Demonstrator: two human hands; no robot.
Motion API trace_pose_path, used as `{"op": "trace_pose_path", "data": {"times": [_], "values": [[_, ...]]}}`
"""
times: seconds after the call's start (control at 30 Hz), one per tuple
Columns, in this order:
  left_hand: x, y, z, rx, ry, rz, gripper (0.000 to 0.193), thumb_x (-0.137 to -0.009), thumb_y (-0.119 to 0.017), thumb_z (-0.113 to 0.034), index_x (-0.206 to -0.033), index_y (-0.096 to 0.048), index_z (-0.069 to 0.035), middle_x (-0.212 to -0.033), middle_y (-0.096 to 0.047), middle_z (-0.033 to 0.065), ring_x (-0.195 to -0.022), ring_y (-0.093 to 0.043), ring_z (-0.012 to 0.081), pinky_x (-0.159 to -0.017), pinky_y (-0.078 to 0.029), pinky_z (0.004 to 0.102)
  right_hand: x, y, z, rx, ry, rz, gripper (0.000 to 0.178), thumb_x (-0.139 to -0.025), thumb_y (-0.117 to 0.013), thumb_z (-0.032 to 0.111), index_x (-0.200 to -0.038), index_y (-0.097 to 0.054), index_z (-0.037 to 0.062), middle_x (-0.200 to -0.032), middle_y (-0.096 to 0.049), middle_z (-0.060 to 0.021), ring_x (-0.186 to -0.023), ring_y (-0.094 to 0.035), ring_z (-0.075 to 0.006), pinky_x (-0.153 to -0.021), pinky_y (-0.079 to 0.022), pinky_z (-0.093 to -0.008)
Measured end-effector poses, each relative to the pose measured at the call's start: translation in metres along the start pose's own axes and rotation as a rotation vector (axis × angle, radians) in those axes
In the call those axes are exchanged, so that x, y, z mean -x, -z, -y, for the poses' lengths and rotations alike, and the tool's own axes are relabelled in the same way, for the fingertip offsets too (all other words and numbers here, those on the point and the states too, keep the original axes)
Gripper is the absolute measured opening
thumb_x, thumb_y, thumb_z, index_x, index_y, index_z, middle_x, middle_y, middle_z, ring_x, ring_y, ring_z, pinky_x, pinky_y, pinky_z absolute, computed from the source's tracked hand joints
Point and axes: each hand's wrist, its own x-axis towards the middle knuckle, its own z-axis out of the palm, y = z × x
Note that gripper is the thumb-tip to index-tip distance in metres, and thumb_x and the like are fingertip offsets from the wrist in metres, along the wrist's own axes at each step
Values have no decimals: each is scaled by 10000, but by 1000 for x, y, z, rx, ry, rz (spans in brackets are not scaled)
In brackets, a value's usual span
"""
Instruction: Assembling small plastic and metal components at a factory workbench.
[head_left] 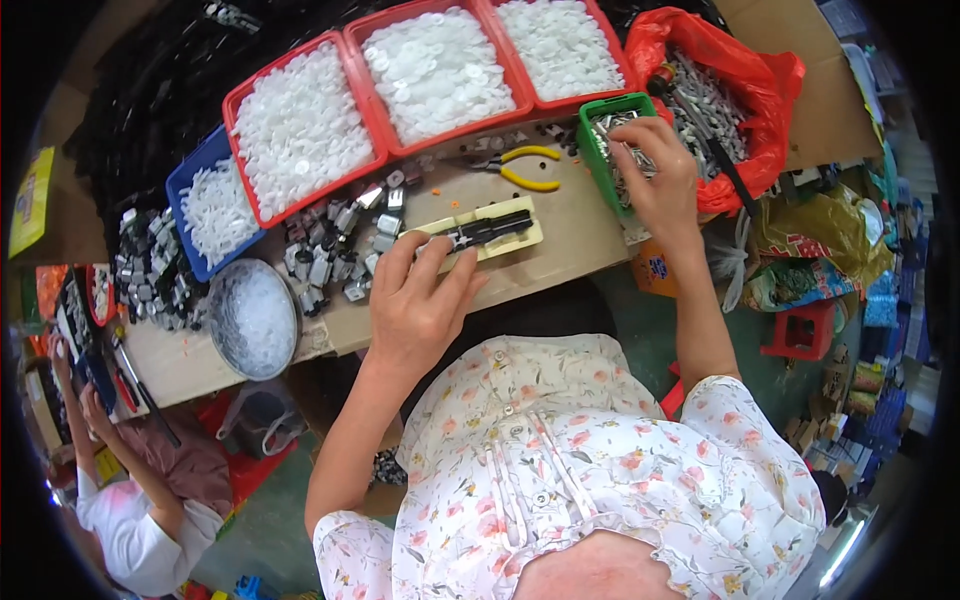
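My left hand [418, 308] rests its bent fingertips on the left end of a cream-coloured holding block [522, 238], gripping it on the table. A slim black part [497, 228] with a metal piece toward its left end lies in the block, partly under my fingers. At the right, my right hand [657, 172] reaches over a green bin [590, 150] of small metal pieces. Its thumb and index finger come together above them; anything between the fingertips is too small to name. Pliers with yellow handles [530, 168] lie between the block and the green bin.
Red trays [375, 120] of white plastic pieces line the back. A blue tray [185, 225], a metal bowl [254, 320] of white material and loose metal-and-black parts [320, 250] lie left. A red bag [790, 95] of metal pieces stands right. Another person's hands [95, 410] work far left.
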Motion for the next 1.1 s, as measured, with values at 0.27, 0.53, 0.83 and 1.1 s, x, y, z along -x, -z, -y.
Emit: {"op": "trace_pose_path", "data": {"times": [0.27, 0.53, 0.83, 1.1], "values": [[-77, -7, 5, 135, -48, -4, 181, -777, -782, -119, -911, -698, -31, -931, -629, 118, -959, -574, 332, -801, -480, 427, 0, 6, -42, 303, 72, 22, 158, -848, -695, 75, -991, -677, 11, -911, -610, -129, -894, -623, -334, -754, -491, -427], [-191, -74, 15, 210, -96, 54, 134, -747, -761, -60, -877, -760, -26, -890, -680, 123, -964, -585, 328, -837, -505, 411, -8, 9, -46, 288, 58, 44, 80, -839, -667, 57, -908, -649, 20, -902, -610, -115, -899, -605, -330, -724, -467, -444], [-247, -151, 17, 112, -375, 170, 147, -696, -724, -24, -826, -781, -61, -824, -687, 107, -912, -613, 299, -776, -536, 392, -7, 7, -53, 194, 65, 27, 91, -827, -694, 83, -895, -660, 34, -890, -607, -85, -876, -600, -298, -740, -439, -427], [-231, -126, 6, 333, -104, 37, 101, -784, -742, -71, -875, -767, -34, -835, -724, 105, -838, -654, 237, -749, -524, 337, -8, 17, -59, 44, 77, -33, 105, -825, -706, 63, -877, -648, -8, -844, -619, -119, -805, -618, -326, -690, -473, -439]]}}
